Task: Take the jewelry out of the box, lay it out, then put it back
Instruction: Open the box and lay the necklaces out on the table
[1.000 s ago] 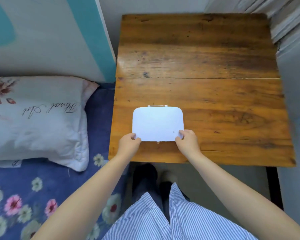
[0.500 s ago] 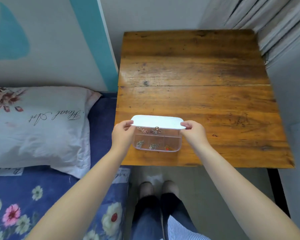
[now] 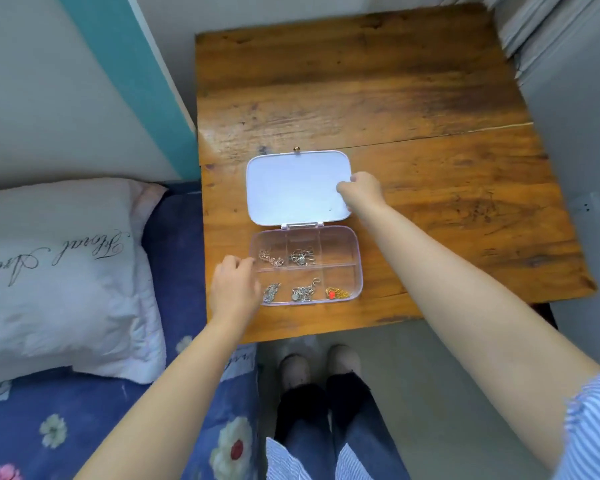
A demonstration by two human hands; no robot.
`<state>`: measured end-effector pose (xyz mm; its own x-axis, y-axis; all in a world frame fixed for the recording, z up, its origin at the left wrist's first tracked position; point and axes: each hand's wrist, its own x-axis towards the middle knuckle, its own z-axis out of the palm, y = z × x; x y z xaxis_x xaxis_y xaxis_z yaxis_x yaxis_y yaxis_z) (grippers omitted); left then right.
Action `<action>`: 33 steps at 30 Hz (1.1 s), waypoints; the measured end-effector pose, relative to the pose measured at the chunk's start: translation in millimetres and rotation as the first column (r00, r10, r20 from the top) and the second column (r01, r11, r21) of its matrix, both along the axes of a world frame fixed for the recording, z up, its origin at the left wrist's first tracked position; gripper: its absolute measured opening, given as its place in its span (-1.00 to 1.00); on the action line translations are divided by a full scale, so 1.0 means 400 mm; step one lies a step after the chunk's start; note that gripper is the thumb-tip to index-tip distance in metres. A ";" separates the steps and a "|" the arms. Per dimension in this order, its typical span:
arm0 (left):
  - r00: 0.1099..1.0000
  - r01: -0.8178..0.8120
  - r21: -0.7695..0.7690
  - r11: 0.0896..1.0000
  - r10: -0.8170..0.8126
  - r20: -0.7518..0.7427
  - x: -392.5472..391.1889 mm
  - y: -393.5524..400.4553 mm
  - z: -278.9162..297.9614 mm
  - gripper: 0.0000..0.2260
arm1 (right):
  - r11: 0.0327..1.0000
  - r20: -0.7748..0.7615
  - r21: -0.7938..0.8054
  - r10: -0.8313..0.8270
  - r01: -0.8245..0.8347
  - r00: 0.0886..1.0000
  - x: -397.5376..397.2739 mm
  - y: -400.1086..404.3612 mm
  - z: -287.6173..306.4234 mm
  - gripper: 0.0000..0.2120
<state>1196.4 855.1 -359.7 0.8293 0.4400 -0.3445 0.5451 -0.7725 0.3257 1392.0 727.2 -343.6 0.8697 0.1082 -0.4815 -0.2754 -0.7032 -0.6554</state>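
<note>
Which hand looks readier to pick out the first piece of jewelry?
Probably the left hand: it rests at the left wall of the open box, right beside the silver chain in the nearest compartment. The right hand is farther off, on the edge of the laid-back lid.

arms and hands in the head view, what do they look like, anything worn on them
Both forearms are bare. The left hand and the right hand show no rings, watch or bracelets that can be made out. A blue and white striped sleeve covers the right upper arm at the frame edge; the left arm's sleeve is out of view.
</note>
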 end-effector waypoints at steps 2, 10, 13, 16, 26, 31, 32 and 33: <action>0.992 0.123 0.047 0.991 -0.124 0.012 -0.029 -0.013 -0.005 -0.88 | 0.991 0.120 -0.064 0.122 -0.115 0.985 -0.053 -0.015 -0.001 -0.76; 0.830 0.306 -0.052 0.951 -0.293 -0.474 0.101 -0.050 0.016 -0.74 | 0.394 0.090 -0.418 0.915 -0.818 0.394 -0.286 -0.028 -0.058 -0.89; 0.789 0.292 -0.080 0.953 -0.287 -0.543 0.121 -0.062 0.010 -0.72 | 0.166 -0.096 -0.413 0.970 -0.895 0.224 -0.275 -0.004 -0.096 -0.75; 0.777 0.277 -0.079 0.958 -0.272 -0.568 0.125 -0.067 0.009 -0.72 | 0.041 -0.100 -0.431 0.991 -0.901 0.093 -0.257 0.018 -0.119 -0.70; 0.735 0.390 -0.079 0.918 -0.361 -0.574 0.127 -0.060 -0.007 -0.69 | 0.005 -0.108 -0.350 0.993 -0.937 0.046 -0.236 0.001 -0.114 -0.79; 0.815 0.329 -0.089 0.940 -0.331 -0.475 0.108 -0.037 0.002 -0.81 | 0.192 -0.080 -0.262 0.972 -0.946 0.220 -0.249 -0.037 -0.030 -0.86; 0.838 0.306 -0.104 0.946 -0.319 -0.442 0.103 -0.030 0.012 -0.81 | 0.290 -0.045 -0.211 0.951 -0.933 0.306 -0.254 -0.053 -0.004 -0.87; 0.860 0.293 -0.118 0.949 -0.316 -0.402 0.098 -0.024 0.024 -0.80 | 0.403 -0.015 -0.154 0.912 -0.902 0.410 -0.258 -0.072 0.025 -0.87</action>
